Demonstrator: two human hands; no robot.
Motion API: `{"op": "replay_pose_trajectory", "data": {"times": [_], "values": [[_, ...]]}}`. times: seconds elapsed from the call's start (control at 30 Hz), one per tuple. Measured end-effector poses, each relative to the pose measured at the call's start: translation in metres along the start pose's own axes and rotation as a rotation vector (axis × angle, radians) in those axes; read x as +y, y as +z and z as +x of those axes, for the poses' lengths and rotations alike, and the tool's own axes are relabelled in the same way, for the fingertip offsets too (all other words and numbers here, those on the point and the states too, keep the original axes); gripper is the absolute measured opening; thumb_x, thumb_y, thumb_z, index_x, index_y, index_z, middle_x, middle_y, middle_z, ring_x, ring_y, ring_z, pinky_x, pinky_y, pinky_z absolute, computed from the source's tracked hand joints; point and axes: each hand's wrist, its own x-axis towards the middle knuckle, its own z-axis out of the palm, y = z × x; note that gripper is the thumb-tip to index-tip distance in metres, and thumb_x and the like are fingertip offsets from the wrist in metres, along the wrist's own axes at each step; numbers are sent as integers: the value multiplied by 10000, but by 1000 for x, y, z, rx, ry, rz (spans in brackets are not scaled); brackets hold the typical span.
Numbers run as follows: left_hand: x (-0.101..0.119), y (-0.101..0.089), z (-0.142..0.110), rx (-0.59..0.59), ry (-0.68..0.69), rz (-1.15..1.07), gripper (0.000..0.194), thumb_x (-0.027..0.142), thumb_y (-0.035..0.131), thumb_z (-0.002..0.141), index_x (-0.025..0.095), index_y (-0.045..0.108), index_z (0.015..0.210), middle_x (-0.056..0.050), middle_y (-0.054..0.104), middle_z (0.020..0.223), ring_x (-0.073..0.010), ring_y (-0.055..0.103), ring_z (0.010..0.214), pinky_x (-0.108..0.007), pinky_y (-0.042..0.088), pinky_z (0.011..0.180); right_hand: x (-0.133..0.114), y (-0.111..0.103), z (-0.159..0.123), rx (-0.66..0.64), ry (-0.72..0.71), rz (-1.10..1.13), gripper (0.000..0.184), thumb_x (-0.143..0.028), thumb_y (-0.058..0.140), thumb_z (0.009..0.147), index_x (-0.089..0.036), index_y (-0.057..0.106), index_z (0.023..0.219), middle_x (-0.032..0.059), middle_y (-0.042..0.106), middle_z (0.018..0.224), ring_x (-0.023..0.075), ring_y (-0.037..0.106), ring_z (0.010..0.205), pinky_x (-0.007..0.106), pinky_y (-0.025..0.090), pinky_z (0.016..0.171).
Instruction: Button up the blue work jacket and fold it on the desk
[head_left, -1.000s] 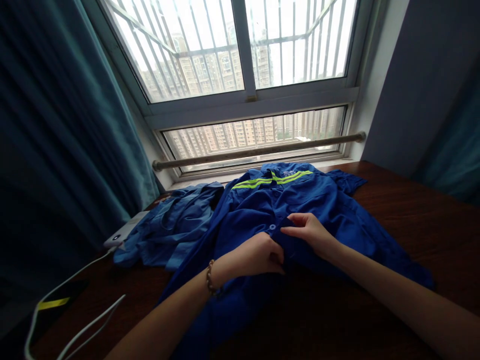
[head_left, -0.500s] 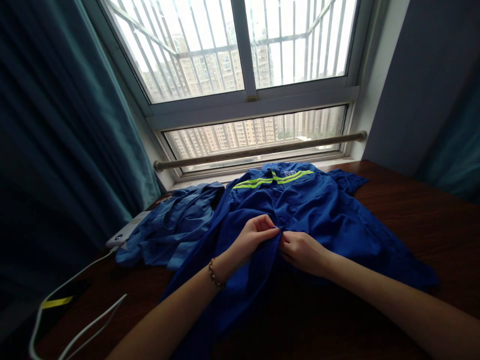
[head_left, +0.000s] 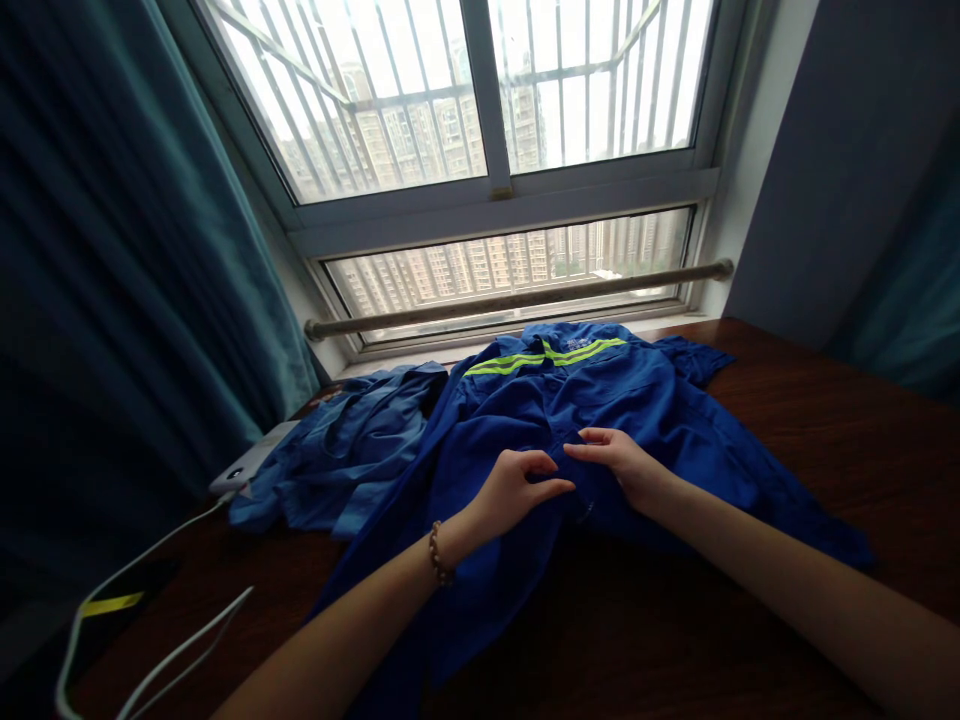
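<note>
A dark blue work jacket [head_left: 645, 400] with bright yellow-green stripes across the chest lies spread on the brown table, its collar toward the window. Over its lower front, my left hand [head_left: 521, 488] has thumb and fingers apart, with nothing seen between them. Facing it, my right hand [head_left: 615, 460] is just above the same front edge, thumb and forefinger apart and holding nothing visible. Whether the fingertips touch the cloth I cannot tell. A beaded bracelet [head_left: 439, 553] is round my left wrist.
A lighter blue garment [head_left: 360, 440] lies crumpled left of the jacket, partly over a white device [head_left: 255, 460] with a white cable [head_left: 142, 565]. Behind the table [head_left: 817, 430] are a metal rail [head_left: 517, 301] and a barred window. A teal curtain [head_left: 225, 270] hangs at left.
Both hands were pinching the jacket's front edge together. Their fingers have opened and let go of the cloth, and my right hand has risen slightly away from the edge.
</note>
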Motion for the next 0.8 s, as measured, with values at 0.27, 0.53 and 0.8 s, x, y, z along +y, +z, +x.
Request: {"op": "replay_pose_trajectory", "data": {"times": [0.27, 0.53, 0.8], "values": [[-1, -6, -2, 91, 99, 127, 312, 414, 628, 670, 117, 608, 577, 24, 530, 490, -51, 378, 461, -186, 293, 473, 2, 1, -2, -118, -70, -94, 342, -290, 759, 506, -127, 579, 746, -11, 606, 662, 95, 551, 559, 220, 413, 559], [4, -4, -3, -2, 201, 31, 226, 372, 581, 730, 150, 625, 725, -12, 583, 645, -98, 488, 585, -207, 372, 573, 7, 3, -1, -86, -240, -299, 264, -306, 720, 558, -124, 575, 684, -21, 566, 647, 97, 514, 611, 217, 377, 574], [5, -4, 1, 24, 189, 24, 261, 369, 550, 756, 135, 542, 641, 6, 489, 627, -88, 423, 594, -208, 332, 571, 3, 7, -7, -98, -142, -78, 282, -323, 727, 569, -135, 565, 703, -33, 555, 634, 69, 501, 559, 192, 362, 523]]}}
